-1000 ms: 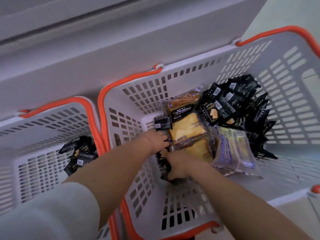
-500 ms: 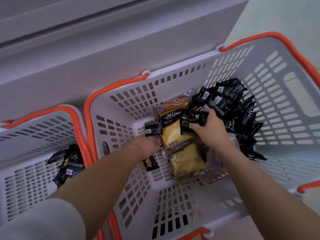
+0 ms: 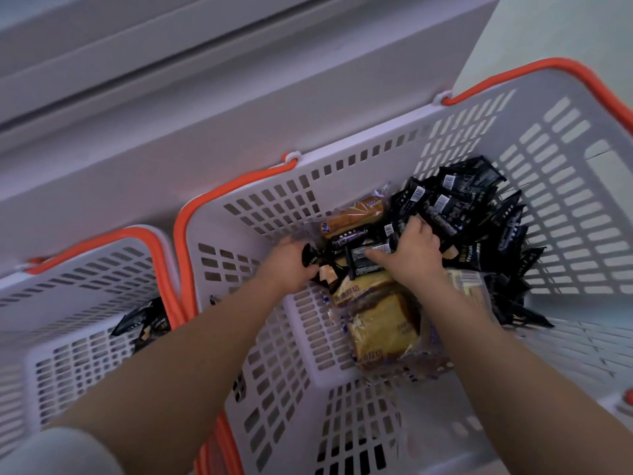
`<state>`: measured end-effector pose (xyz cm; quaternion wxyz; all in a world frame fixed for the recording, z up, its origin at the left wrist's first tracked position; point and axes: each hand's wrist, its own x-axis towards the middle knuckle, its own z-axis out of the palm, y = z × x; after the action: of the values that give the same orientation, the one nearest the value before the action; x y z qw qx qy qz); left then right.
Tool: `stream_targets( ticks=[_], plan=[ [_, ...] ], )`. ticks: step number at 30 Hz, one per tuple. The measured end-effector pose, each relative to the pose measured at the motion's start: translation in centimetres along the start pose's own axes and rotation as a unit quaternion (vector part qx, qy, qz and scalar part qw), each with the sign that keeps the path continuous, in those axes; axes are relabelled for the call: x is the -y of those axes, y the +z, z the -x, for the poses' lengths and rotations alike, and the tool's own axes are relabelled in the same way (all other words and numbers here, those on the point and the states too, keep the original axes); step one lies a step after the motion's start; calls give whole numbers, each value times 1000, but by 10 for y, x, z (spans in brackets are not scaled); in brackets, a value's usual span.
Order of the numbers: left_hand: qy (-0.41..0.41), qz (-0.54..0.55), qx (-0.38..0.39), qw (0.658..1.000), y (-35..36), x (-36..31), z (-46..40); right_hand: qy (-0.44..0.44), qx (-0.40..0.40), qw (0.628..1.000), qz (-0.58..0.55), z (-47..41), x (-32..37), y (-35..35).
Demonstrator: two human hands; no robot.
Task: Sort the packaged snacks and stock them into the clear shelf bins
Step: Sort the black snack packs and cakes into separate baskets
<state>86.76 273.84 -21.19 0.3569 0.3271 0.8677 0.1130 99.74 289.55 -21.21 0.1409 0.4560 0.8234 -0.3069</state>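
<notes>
While both arms reach down into the big white basket (image 3: 565, 173) with the orange rim, each hand is busy with the small black packets. The left hand (image 3: 291, 262) has its fingers curled around one black packet (image 3: 320, 265), gripping it near the left side of the heap. The right hand (image 3: 416, 248) is also curled, with the thumb pressing on another black packet (image 3: 368, 257) and the fingers reaching into the pile of black packets (image 3: 479, 207) at the far right of the basket. Just below the hands lie the yellow bread packs (image 3: 380, 323) in clear wrap. A smaller basket (image 3: 68, 289) stands beside it on the left, with a few black packets (image 3: 144, 323) inside.
</notes>
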Motion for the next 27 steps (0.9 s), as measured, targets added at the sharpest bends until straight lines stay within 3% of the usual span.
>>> stream_targets(
  ticks=[6, 8, 11, 13, 16, 22, 27],
  plan=[
    [-10, 3, 84, 996, 12, 9, -9, -5, 114, 993, -6, -3, -12, -11],
    [-21, -27, 104, 994, 14, 11, -9, -28, 119, 992, -42, -2, -15, -14],
    [-45, -12, 96, 994, 13, 9, -7, -56, 84, 992, -73, -1, -14, -24],
    [-63, 37, 94, 993, 7, 2, -7, -64, 3, 996, -58, -4, -11, -31],
    [0, 13, 92, 996, -7, -15, -2, -58, -122, 991, 20, -8, -17, -40],
    [182, 5, 30, 983, -19, -40, 14, 38, -62, 997, -34, -16, -32, -30],
    [155, -100, -7, 983, 0, -59, -6, 86, -99, 973, -192, -14, -31, -16]
  ],
)
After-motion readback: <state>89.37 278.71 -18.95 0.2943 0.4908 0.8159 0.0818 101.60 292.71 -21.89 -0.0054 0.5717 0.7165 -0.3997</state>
